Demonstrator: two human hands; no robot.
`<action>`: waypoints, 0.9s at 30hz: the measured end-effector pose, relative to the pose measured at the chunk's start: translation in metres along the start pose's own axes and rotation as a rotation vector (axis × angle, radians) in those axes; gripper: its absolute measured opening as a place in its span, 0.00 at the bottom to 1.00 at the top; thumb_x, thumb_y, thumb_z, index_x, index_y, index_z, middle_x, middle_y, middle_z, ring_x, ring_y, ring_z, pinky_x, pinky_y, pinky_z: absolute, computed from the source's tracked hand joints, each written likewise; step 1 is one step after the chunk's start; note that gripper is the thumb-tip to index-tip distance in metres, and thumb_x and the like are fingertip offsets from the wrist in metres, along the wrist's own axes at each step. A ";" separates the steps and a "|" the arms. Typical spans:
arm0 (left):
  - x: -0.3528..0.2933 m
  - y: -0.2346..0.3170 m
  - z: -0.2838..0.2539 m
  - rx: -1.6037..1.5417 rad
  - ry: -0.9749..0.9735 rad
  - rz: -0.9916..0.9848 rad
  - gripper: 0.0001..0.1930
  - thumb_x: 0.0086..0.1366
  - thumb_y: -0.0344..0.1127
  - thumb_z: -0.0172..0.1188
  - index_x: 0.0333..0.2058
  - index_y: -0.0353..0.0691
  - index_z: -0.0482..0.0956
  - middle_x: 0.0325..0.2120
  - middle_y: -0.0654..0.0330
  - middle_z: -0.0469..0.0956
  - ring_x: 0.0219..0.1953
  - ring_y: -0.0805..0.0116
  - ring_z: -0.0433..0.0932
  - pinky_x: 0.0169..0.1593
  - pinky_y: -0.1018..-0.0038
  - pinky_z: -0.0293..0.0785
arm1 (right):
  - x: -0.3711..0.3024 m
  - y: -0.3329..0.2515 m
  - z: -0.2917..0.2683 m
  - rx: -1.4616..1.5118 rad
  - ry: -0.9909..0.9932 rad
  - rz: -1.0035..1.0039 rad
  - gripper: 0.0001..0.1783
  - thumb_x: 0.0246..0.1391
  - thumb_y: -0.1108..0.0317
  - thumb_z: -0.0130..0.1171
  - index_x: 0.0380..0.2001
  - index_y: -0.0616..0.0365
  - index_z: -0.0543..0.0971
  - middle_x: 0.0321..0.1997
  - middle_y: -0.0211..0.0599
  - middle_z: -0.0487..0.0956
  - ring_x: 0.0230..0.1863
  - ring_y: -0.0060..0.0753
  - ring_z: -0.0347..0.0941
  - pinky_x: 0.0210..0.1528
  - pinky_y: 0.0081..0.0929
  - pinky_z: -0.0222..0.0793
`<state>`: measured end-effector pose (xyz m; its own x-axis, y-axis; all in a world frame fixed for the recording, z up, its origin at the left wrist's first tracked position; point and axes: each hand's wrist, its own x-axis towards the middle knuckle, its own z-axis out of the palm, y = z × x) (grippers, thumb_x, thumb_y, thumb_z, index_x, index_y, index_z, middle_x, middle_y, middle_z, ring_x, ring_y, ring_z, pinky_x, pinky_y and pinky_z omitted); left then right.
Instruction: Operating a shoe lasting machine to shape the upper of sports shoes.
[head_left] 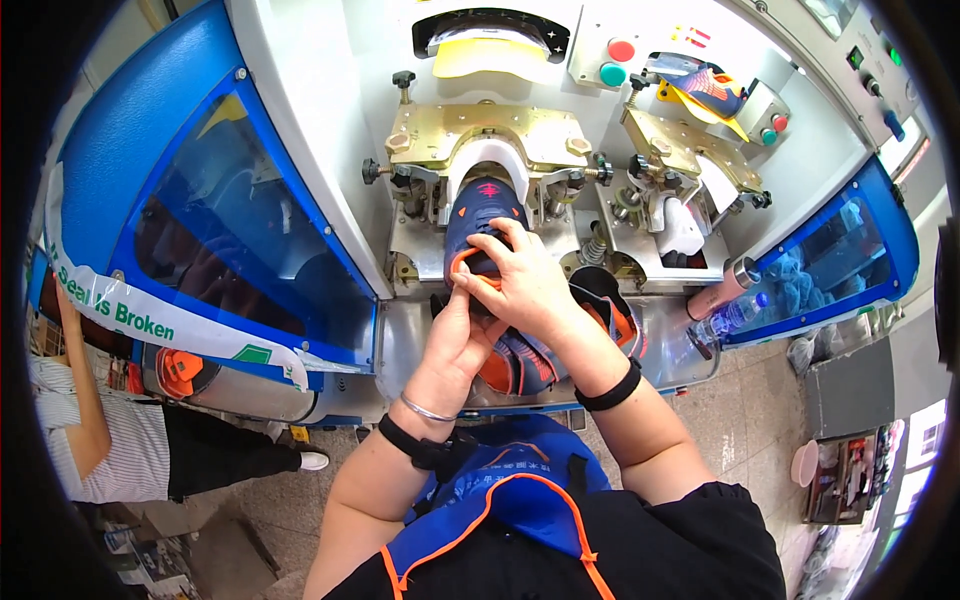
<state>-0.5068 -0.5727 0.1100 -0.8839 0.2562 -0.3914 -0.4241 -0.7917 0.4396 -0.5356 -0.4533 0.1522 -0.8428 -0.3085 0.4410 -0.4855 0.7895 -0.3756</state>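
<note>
Navy shoe upper [484, 213], orange-edged opening, small red emblem, far end framed by white U-shaped pad [491, 152]

bright white light | back wall [735, 30] washed pale, upper right | edges curved, corners black | centre sharp

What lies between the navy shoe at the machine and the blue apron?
In the head view, the left hand and right hand come first, at the navy shoe; nearer the blue apron, navy-and-orange shoes lie on the metal ledge.
</note>
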 end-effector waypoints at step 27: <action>0.017 -0.043 -0.040 0.183 0.064 0.135 0.31 0.62 0.63 0.53 0.55 0.46 0.68 0.47 0.56 0.75 0.48 0.62 0.78 0.48 0.66 0.80 | -0.034 0.032 -0.001 0.049 -0.032 -0.105 0.31 0.54 0.45 0.58 0.57 0.48 0.71 0.63 0.46 0.64 0.64 0.52 0.61 0.63 0.42 0.61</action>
<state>-0.4951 -0.5567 0.0519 -0.9234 0.1144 -0.3664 -0.3363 -0.7013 0.6286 -0.5219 -0.4166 0.1262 -0.7932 -0.4056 0.4543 -0.5818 0.7252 -0.3682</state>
